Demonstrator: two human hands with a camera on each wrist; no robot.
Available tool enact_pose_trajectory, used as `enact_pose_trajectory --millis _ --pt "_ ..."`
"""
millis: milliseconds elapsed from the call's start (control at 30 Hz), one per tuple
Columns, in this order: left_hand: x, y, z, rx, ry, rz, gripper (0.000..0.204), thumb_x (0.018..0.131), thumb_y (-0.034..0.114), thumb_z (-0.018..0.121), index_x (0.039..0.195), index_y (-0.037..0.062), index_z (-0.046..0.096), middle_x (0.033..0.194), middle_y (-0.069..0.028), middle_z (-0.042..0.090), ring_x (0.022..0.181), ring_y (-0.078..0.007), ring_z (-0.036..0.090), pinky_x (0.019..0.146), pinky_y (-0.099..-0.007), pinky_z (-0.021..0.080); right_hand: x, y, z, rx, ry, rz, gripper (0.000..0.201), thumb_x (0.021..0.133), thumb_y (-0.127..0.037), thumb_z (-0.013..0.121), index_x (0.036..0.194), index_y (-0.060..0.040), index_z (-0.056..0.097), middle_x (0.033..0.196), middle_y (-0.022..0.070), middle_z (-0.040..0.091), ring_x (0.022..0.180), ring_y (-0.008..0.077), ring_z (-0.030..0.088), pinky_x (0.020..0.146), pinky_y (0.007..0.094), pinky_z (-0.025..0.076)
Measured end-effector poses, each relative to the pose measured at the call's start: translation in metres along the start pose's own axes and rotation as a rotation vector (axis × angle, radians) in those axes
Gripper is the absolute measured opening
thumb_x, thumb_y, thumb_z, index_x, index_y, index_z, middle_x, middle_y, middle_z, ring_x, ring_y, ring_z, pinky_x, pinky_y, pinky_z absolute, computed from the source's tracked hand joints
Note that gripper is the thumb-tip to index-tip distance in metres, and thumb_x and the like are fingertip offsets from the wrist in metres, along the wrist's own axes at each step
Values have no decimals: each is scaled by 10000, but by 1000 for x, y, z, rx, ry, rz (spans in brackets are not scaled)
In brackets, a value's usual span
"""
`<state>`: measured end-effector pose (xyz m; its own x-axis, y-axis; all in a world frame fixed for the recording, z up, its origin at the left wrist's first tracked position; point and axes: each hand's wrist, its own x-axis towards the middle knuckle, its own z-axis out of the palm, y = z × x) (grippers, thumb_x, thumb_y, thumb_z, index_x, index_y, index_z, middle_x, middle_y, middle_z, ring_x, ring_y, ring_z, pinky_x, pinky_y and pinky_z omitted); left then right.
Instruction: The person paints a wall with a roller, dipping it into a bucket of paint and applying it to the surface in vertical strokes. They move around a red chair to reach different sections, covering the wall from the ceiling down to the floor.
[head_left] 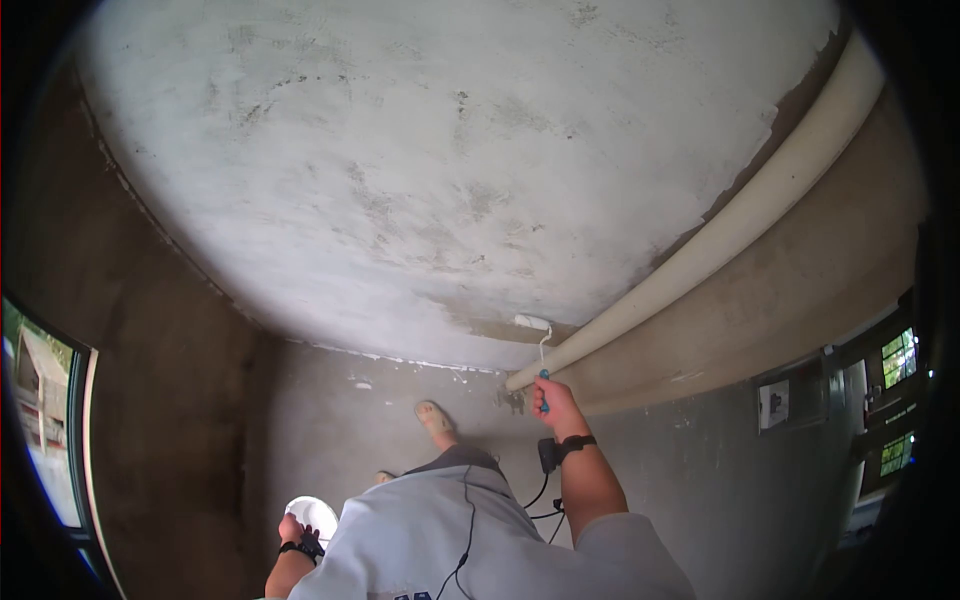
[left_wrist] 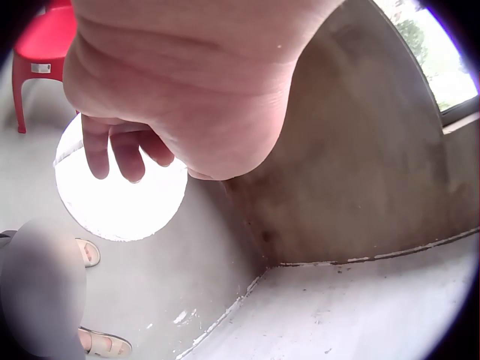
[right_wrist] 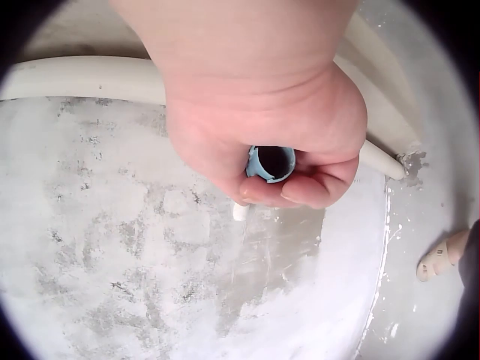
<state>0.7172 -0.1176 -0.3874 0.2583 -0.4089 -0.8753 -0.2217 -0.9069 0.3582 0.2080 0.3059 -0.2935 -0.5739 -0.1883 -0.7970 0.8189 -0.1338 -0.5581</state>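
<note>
Your small paint roller [head_left: 533,322] sits at lower centre of the head view, its white sleeve pressed to the wall [head_left: 420,170] just beside the long cream pipe [head_left: 760,200] that runs diagonally from upper right. Your right hand [head_left: 557,402] is clenched round the roller's blue handle [head_left: 544,392]; in the right wrist view the fingers wrap the hollow blue handle end [right_wrist: 271,162] at frame centre.

Progress, judged from the wall: most of the broad surface across the upper and middle of the head view carries a thin, patchy white coat, with grey showing through in streaks. A bare grey-brown wedge remains along the pipe, running up toward the upper right corner, and a small unpainted patch lies right at the roller. In the right wrist view the same bare patch [right_wrist: 262,255] sits just below your hand. The edge work by the pipe looks like what is left, plus evening out the thin spots.

Your left hand [head_left: 292,530], at the lower left of the head view, grasps a white plate [head_left: 318,514]. In the left wrist view your curled fingers [left_wrist: 124,150] hook over the plate's rim [left_wrist: 142,225]; its contents are washed out.

White drips fleck the floor [head_left: 400,400] along the wall base. Your sandalled foot [head_left: 436,416] stands near them. A red chair [left_wrist: 41,45] shows at the upper left of the left wrist view.
</note>
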Motion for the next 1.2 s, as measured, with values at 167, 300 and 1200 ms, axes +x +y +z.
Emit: enact_pose_trajectory --millis 167,300,1200 --pt "1 -18 4 -141 44 28 104 827 204 492 908 140 501 754 -33 384 671 -176 428 625 -381 448 36 -17 7 -9 29 90 220 902 -257 594 739 -142 501 565 -53 447 452 92 405 435 261 317" --pt "17 -22 13 -236 -17 28 398 845 300 520 1212 159 455 1073 -96 403 930 -295 470 857 -544 423 90 -23 0 34 54 231 192 887 -216 600 736 -149 501 575 -51 475 455 86 438 431 262 327" --pt "-40 -59 91 -619 79 -96 308 815 273 500 1099 158 475 973 3 438 980 -225 455 986 -512 331 205 -69 -45 -1074 -592 -467 156 506 -40 717 612 -65 605 642 65 629 639 184 603 611 305 456"
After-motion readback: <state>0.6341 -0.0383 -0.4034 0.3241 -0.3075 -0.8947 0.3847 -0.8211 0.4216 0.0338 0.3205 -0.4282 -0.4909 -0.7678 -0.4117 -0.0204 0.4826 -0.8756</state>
